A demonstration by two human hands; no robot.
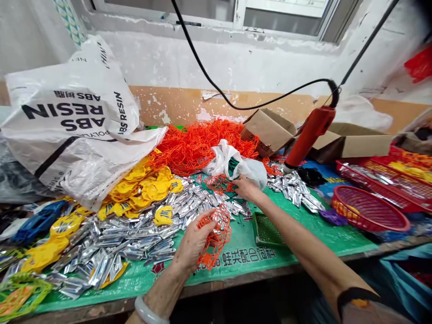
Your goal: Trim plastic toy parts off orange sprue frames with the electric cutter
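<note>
My left hand (194, 245) is closed around the edge of an orange plastic lattice frame (219, 236), like a moulding sprue, held upright above the front of the table. Farther back, my right hand (249, 188) reaches to a second orange lattice piece (218, 183), its fingertips pinched at that piece's right end. Just behind the right hand lies a white plastic bag (258, 171) with dark green pieces inside. A heap of tangled orange frames (192, 146) rises behind both hands. Silver flat parts (135, 238) spread to the left of my left hand.
Yellow pieces (145, 186) lie below a white resin sack (67, 112). A green basket (268, 229) sits under my right forearm. A red-orange corded tool (310, 135) hangs at right, near cardboard boxes (270, 130) and a red basket (369, 209). Green sheeting (324, 231) covers the table.
</note>
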